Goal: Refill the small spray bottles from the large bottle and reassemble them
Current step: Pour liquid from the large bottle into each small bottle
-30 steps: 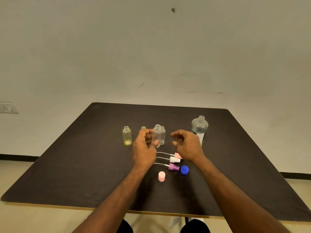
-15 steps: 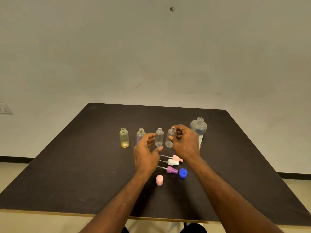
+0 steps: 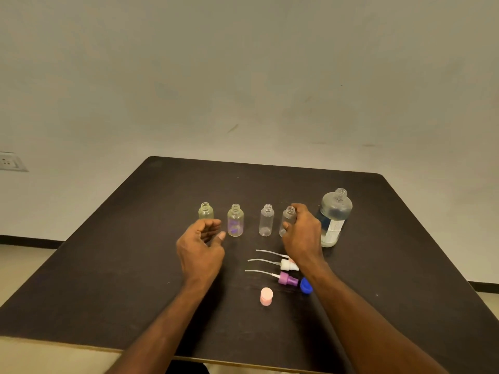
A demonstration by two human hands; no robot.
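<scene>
Small spray bottles (image 3: pixel 266 220) stand uncapped in a row on the desk (image 3: pixel 108 265); right hand (image 3: pixel 303 233) grasps the rightmost, left hand (image 3: pixel 201 247) hovers loose, empty. A nudge could topple its light neighbours.

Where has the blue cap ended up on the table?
In the head view, the blue cap lies on the dark table right of centre, just right of the purple spray head and partly hidden under the right forearm.
</scene>
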